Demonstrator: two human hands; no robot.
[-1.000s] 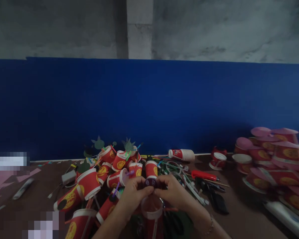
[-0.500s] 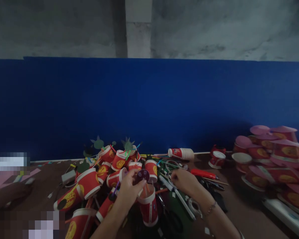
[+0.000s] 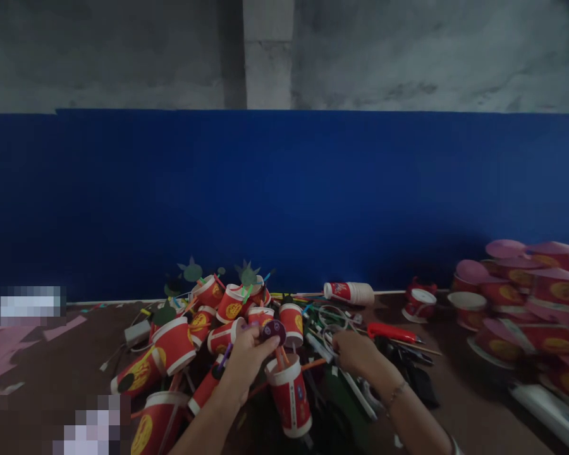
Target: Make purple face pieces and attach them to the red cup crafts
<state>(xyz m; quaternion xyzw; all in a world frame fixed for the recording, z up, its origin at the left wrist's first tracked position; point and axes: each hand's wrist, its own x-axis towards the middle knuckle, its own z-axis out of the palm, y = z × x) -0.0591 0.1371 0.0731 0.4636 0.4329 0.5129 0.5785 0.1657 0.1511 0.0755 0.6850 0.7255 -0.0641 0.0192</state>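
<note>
My left hand [image 3: 245,359] is closed, pinching a dark purple paper disc [image 3: 274,332] with small drawn marks on it. Just below the disc, orange straws [image 3: 281,359] run down into a tilted red-and-white paper cup [image 3: 291,398]. My right hand [image 3: 356,352] has its fingers curled down among cables and small tools, beside a loop of white cable [image 3: 330,319]. What its fingertips hold, if anything, is hidden. More red paper cups [image 3: 173,345] with straws and green paper cut-outs [image 3: 249,275] are heaped left of my left hand.
Red-handled tool [image 3: 393,332] and black scissors-like items [image 3: 412,373] lie right of my right hand. A stack of paper cups [image 3: 348,292] rests on its side by the blue panel [image 3: 284,202]. Pink-topped cups [image 3: 516,278] are piled far right. Pink paper [image 3: 9,351] lies at left.
The view has shifted slightly, so the scene sits a little further right. Another person's hand at the far left has gone from view. My left hand still pinches the purple disc.
</note>
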